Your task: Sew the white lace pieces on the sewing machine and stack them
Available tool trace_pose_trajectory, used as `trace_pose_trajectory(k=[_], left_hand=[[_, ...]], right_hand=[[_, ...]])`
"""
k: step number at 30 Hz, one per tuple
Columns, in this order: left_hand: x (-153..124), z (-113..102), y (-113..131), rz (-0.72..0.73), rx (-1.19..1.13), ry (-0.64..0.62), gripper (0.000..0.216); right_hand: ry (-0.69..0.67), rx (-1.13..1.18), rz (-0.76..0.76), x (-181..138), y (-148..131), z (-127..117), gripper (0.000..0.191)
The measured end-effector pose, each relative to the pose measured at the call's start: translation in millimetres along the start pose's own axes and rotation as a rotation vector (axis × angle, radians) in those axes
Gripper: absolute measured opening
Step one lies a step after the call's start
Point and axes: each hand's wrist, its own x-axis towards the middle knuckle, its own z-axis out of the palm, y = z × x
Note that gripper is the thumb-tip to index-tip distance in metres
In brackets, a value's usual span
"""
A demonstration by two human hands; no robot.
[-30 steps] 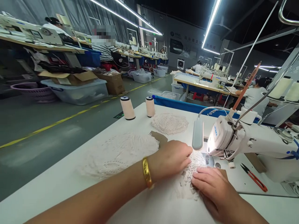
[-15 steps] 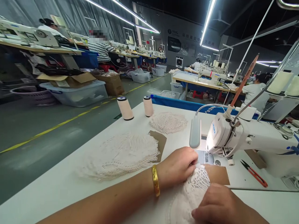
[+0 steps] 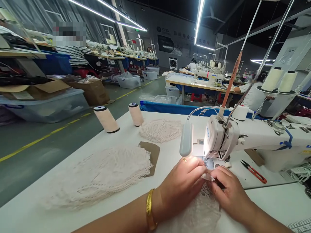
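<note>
Just in front of the needle area of a white sewing machine [image 3: 218, 139], my left hand [image 3: 183, 184] pinches the top edge of a white lace piece [image 3: 202, 210]. My right hand [image 3: 230, 191] grips the same edge from the other side, its fingertips close to the left ones. The lace hangs down toward me between both wrists. A lit grey lamp [image 3: 186, 139] stands over my left fingers. To the left lies a stack of white lace pieces [image 3: 104, 171], partly over a brown card [image 3: 154, 155].
Behind the stack are a second lace pile [image 3: 161, 129] and two thread cones, a near one [image 3: 107, 119] and a far one [image 3: 136, 115]. Red-handled thread snips [image 3: 255, 172] lie right of the machine head. A ruler [image 3: 300, 225] shows at the lower right corner. Other people sit at machines beyond.
My right hand has moved up and forward to join the left at the lace's top edge. The brown card under the lace is now mostly covered. The view has turned right.
</note>
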Motion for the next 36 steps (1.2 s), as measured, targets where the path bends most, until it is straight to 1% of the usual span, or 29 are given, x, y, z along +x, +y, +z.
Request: trace_pose_trajectory(k=[4, 12, 17, 18, 21, 23, 26, 29, 36], left_hand=[[1.2, -0.4, 2.1, 0.04, 0.047, 0.046, 0.023], [-2.4, 0.9, -0.8, 0.024, 0.07, 0.069, 0.027], [-1.4, 1.9, -1.7, 0.023, 0.066, 0.073, 0.024], [-1.0, 1.9, -1.5, 0.022, 0.06, 0.072, 0.024], [0.3, 2.0, 0.0, -0.006, 0.026, 0.059, 0.024], [1.4, 2.2, 1.6, -0.031, -0.003, 0.052, 0.024], [2.6, 2.3, 3.8, -0.054, -0.046, 0.056, 0.023], [2.3, 2.3, 4.7, -0.067, -0.074, 0.062, 0.02], [3.7, 2.0, 2.2, -0.074, -0.066, 0.064, 0.02]], right_hand=[[0.032, -0.006, -0.014, 0.1, -1.6, -0.9, 0.018], [0.018, 0.002, -0.006, -0.5, -1.7, -0.6, 0.016], [0.012, -0.008, -0.028, -0.4, -3.1, -1.1, 0.018], [0.012, -0.008, -0.027, -0.8, -3.6, -1.3, 0.017], [0.035, 0.041, 0.025, -2.5, -5.5, -1.2, 0.006], [0.058, 0.063, 0.035, -3.4, -6.5, -0.6, 0.014], [0.089, 0.034, -0.033, -3.0, -7.6, -0.4, 0.022], [0.113, 0.025, -0.068, -1.2, -8.6, -2.7, 0.018], [0.136, 0.019, -0.077, 3.2, -8.3, -6.8, 0.011]])
